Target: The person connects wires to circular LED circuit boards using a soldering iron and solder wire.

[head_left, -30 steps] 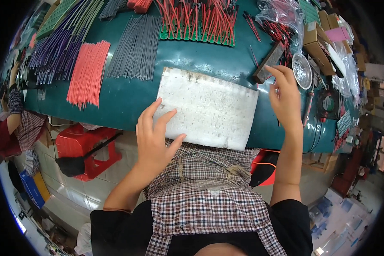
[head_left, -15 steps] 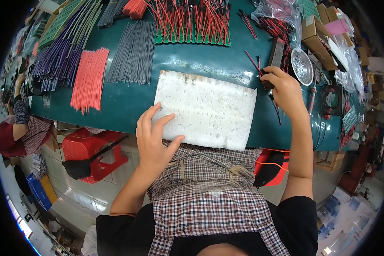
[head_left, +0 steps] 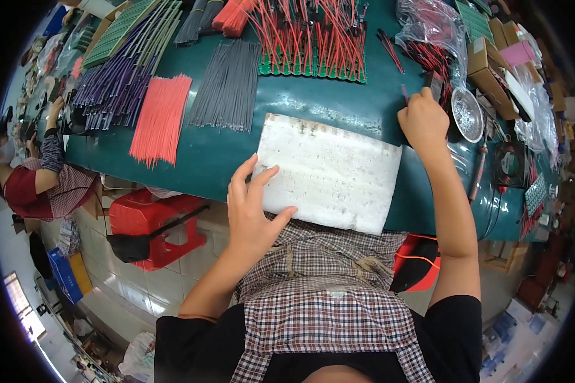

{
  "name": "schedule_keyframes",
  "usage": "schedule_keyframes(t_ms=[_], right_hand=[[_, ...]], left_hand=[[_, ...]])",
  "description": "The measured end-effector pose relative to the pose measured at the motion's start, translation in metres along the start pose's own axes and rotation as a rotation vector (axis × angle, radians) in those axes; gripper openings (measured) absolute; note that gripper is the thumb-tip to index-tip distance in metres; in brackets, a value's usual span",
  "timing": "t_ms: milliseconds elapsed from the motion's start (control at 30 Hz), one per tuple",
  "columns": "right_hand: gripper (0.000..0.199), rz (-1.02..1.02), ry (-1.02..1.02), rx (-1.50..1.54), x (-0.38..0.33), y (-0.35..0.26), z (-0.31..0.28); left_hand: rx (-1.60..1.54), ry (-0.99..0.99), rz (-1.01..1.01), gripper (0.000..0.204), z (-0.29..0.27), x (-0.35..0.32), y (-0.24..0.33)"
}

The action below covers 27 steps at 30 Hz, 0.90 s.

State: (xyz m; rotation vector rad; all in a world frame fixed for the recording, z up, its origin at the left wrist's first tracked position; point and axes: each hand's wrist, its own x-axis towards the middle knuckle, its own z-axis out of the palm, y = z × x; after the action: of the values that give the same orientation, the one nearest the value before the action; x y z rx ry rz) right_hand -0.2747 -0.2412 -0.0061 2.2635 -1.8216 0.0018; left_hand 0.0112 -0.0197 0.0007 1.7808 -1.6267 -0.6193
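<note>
1. Resting at the left end of a white foam slab (head_left: 329,175), the left hand (head_left: 252,207) appears in the head view with its fingers spread wide; the fingertips lie over the slab's left side, and the thumb reaches along its near edge.
2. Off-white and roughly rectangular, the slab looks well worn: dark specks and small pits dot its upper face, some in loose rows, and brownish stains gather along the far edge, mostly toward the far left corner. Its edges look uneven.
3. Lying flat on the dark green table (head_left: 217,156), the slab sits in front of the person's checked apron (head_left: 338,313), turned a little so that its right end comes nearer the body.
4. Reaching beyond the slab's far right corner, the right hand (head_left: 425,124) is drawn in narrow, just beside a dark block (head_left: 436,84). Its back hides the fingertips, so I cannot tell whether it holds anything.
5. Standing near the right hand is a round metal dish (head_left: 467,115); farther back lie red and black wires on green trays (head_left: 345,78), with bundles of salmon-red wires (head_left: 161,121) and grey wires (head_left: 227,86) to the left.
</note>
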Motion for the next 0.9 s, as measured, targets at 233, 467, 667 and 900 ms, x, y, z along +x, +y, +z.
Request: schedule_keyframes(t_ms=[233, 467, 667, 900], right_hand=[[0.033, 0.155, -0.151, 0.522, -0.055, -0.012, -0.062], [0.068, 0.299, -0.357, 0.682, -0.139, -0.04, -0.069], [0.06, 0.606, -0.357, 1.602, -0.157, -0.024, -0.043], [0.055, 0.53, -0.23, 1.867, -0.161, -0.009, -0.05]], left_hand=[[-0.149, 0.058, -0.057, 0.07, -0.006, 0.002, 0.003], [-0.227, 0.037, -0.148, 0.069, -0.01, 0.008, 0.002], [-0.538, 0.093, -0.248, 0.063, -0.013, 0.015, -0.008], [-0.157, 0.207, -0.053, 0.059, -0.035, 0.079, -0.018]])
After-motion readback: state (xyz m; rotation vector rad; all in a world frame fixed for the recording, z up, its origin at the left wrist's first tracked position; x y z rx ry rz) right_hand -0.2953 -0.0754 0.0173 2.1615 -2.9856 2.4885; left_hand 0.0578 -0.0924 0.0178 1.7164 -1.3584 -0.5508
